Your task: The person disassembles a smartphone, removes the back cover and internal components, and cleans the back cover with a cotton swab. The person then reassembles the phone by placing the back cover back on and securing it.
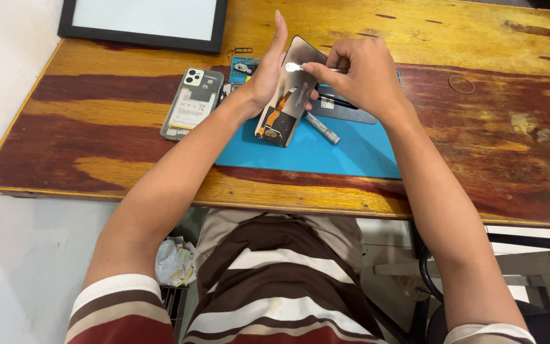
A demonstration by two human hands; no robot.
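Hands meet over the blue mat (351, 156): the left hand (267, 73), fingers straight and pressed together, braces the edge of a phone screen panel (286, 102) that stands tilted with its lower end on the mat, probably so its back with the orange flex cable (279, 108) faces the person. The right hand (361, 73) pinches a thin tool with a white tip (292, 66) against the panel's upper back. Beside the mat on the wooden table (128, 121) lies an opened phone (192, 102), its insides bare; a small blue tray (242, 70) behind the left hand holds small parts, too small to tell apart.
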